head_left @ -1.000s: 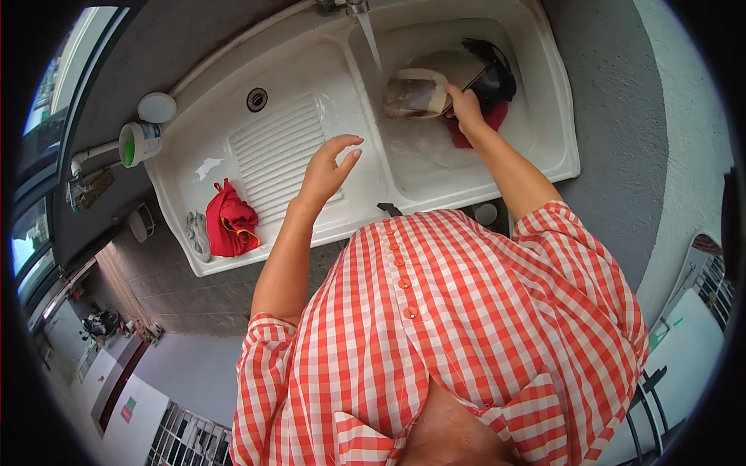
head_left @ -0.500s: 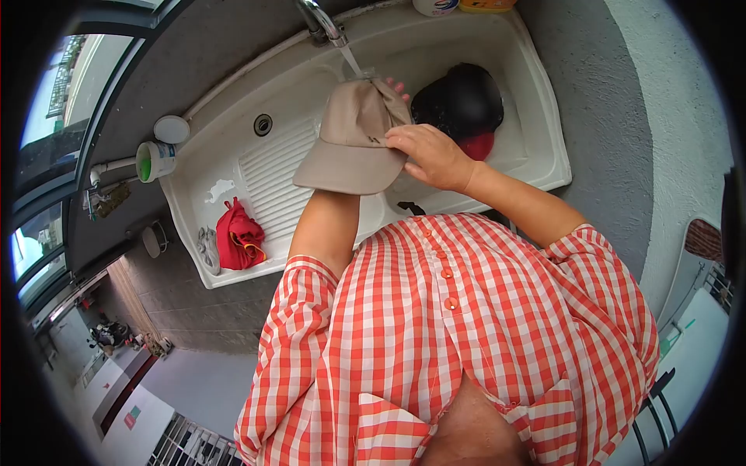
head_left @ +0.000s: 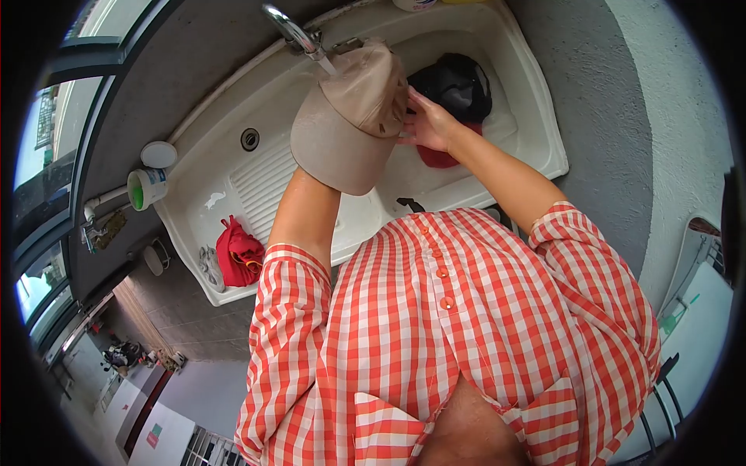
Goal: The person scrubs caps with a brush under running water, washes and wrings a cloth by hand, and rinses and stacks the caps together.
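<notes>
A beige cap [head_left: 346,116] is held up under the running water of the faucet [head_left: 295,31], its brim toward me. My left forearm runs up beneath the cap, which hides my left hand and its fingers. At the cap's right edge is my right hand [head_left: 432,124], its fingers apart and touching the cap, some tips hidden behind it. In the right basin lie a black cap [head_left: 458,84], wet and shiny, and a red item [head_left: 439,158] partly under it.
The double sink [head_left: 556,155] has a ribbed washboard and a drain [head_left: 249,139] on its left side. A red cloth [head_left: 237,252] and a grey cloth [head_left: 210,268] lie at its lower left corner. An open white tub [head_left: 146,189] stands past the left rim.
The beige cap has come out of the right basin and up under the faucet, its brim now tilted more toward me. My right hand has let go of the front and moved to its side.
</notes>
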A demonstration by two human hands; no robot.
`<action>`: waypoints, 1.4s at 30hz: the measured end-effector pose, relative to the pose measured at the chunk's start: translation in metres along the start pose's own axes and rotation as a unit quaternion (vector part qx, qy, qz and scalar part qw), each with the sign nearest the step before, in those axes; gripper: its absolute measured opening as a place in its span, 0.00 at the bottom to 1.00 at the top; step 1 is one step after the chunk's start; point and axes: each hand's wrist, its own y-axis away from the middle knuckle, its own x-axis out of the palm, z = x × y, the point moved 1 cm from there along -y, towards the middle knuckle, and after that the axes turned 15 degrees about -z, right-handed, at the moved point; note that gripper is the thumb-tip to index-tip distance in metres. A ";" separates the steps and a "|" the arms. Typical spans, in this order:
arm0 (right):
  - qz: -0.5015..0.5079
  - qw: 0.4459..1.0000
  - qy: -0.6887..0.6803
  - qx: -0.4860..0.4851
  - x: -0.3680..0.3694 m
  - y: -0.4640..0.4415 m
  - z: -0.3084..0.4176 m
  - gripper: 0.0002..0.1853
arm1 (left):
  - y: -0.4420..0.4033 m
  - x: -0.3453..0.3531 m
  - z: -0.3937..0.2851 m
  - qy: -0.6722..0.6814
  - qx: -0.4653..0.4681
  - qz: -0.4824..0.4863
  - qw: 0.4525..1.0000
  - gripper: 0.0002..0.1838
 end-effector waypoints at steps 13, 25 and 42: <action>0.136 0.987 -0.070 -0.049 0.055 -0.031 0.020 0.23 | 0.032 -0.082 -0.003 0.247 -0.181 -0.070 0.949 0.25; -0.445 0.840 0.252 -0.181 -0.354 -0.112 0.057 0.17 | 0.098 -0.320 -0.019 -0.204 -0.242 -0.428 0.846 0.24; 0.123 0.965 -0.224 -0.055 0.008 0.048 0.074 0.16 | 0.031 -0.059 0.035 -0.423 0.124 0.057 0.896 0.46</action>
